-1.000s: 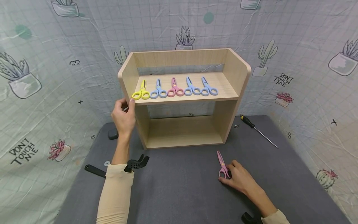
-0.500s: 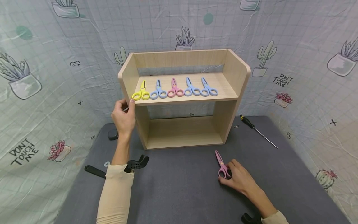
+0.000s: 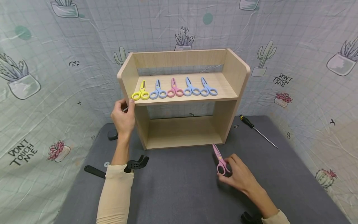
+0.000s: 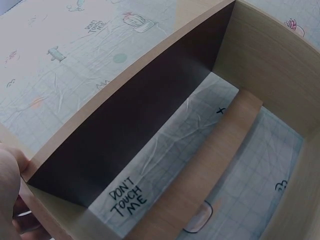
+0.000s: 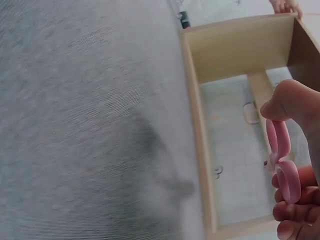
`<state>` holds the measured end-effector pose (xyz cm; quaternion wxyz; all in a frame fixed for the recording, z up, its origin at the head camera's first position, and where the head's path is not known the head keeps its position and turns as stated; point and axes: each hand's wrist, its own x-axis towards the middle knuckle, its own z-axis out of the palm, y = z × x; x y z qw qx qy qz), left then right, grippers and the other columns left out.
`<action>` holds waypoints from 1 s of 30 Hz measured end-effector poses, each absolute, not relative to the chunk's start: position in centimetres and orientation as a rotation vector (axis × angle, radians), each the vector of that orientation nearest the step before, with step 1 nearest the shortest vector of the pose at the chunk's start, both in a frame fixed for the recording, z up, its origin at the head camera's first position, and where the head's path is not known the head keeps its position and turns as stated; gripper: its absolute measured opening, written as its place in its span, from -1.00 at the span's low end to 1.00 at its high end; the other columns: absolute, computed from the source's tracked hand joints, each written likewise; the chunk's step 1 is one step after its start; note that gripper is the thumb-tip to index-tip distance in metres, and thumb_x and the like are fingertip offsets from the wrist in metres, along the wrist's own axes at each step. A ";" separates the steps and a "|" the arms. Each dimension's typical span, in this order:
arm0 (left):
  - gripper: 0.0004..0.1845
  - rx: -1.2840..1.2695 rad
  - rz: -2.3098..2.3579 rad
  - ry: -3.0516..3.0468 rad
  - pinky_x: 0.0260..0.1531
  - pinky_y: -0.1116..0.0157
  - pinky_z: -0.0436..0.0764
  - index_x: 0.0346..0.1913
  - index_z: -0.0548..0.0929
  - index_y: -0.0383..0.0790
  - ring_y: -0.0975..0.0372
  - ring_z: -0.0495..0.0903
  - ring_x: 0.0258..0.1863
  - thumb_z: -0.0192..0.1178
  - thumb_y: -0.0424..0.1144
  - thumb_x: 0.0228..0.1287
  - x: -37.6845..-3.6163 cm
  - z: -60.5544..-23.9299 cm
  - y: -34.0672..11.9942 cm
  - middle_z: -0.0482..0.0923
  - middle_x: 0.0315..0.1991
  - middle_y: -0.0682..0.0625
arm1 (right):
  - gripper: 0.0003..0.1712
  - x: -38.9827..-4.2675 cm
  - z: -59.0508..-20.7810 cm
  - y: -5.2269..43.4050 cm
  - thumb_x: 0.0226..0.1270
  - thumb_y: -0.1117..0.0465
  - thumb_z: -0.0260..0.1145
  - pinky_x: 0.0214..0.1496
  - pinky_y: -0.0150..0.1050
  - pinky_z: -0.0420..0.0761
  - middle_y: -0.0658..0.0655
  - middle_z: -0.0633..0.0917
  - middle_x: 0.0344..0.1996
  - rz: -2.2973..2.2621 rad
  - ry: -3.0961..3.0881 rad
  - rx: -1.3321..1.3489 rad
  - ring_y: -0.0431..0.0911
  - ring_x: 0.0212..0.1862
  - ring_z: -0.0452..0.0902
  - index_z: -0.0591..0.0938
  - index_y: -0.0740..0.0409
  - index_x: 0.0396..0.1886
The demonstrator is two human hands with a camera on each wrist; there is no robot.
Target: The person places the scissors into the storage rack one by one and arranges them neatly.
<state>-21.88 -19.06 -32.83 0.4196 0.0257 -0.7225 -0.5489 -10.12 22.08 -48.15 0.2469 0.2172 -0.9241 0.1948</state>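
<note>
A light wooden two-tier shelf (image 3: 183,130) stands on the dark grey table. Along its upper board lie yellow scissors (image 3: 141,91), blue scissors (image 3: 158,91), pink scissors (image 3: 175,88) and two more pairs of blue scissors, all with blades toward the back. My left hand (image 3: 123,116) holds the shelf's left side at the upper board's front corner, thumb on the front edge. In front of the shelf, at its right, my right hand (image 3: 240,175) pinches another pair of pink scissors (image 3: 220,160) by the handle loops. In the right wrist view those loops (image 5: 282,155) sit between thumb and fingers.
A black-handled screwdriver (image 3: 257,132) lies right of the shelf, near a small metal piece (image 3: 236,126). Left of it are a dark rounded object (image 3: 112,134), a black handle (image 3: 95,171) and a white washer-like ring (image 3: 107,164). Patterned cloth (image 3: 293,46) hangs behind.
My right hand has raised the pink scissors off the table and moved them slightly forward and left, their tip now at the shelf's lower front edge in view. My left hand has stayed put.
</note>
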 end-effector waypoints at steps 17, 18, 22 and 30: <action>-0.61 0.061 -1.378 -1.805 0.03 0.05 0.71 0.03 0.65 -0.43 0.03 0.73 -0.04 0.23 -0.13 0.37 -21.9 -32.9 -19.1 0.69 -0.10 -0.28 | -0.38 -9.9 -43.5 22.1 -0.18 -0.06 0.53 -0.29 -0.41 0.44 0.09 0.57 -0.27 0.621 -2.311 0.635 -0.24 -0.29 0.39 0.65 0.27 -0.17; -0.61 0.060 -1.377 -1.807 0.03 0.05 0.71 0.03 0.65 -0.43 0.03 0.73 -0.03 0.23 -0.14 0.38 -21.9 -32.9 -19.1 0.69 -0.10 -0.28 | -0.38 -10.0 -43.3 22.1 -0.15 -0.08 0.52 -0.29 -0.40 0.45 0.09 0.57 -0.27 0.627 -2.301 0.634 -0.23 -0.29 0.39 0.65 0.27 -0.17; -0.61 0.068 -1.367 -1.816 0.03 0.07 0.71 0.02 0.65 -0.42 0.02 0.73 -0.02 0.23 -0.13 0.38 -21.9 -32.9 -19.1 0.69 -0.09 -0.28 | -0.35 -10.3 -42.4 22.2 0.00 -0.17 0.41 -0.29 -0.38 0.46 0.13 0.57 -0.25 0.646 -2.261 0.632 -0.19 -0.28 0.41 0.64 0.31 -0.15; -0.61 0.070 -1.355 -1.821 0.01 0.12 0.73 0.03 0.65 -0.41 0.06 0.73 -0.04 0.22 -0.12 0.38 -21.9 -32.9 -19.1 0.69 -0.09 -0.28 | -0.36 -11.2 -40.0 22.4 -0.10 -0.04 0.49 -0.33 -0.42 0.46 0.20 0.58 -0.24 0.641 -2.172 0.650 -0.14 -0.30 0.42 0.64 0.38 -0.12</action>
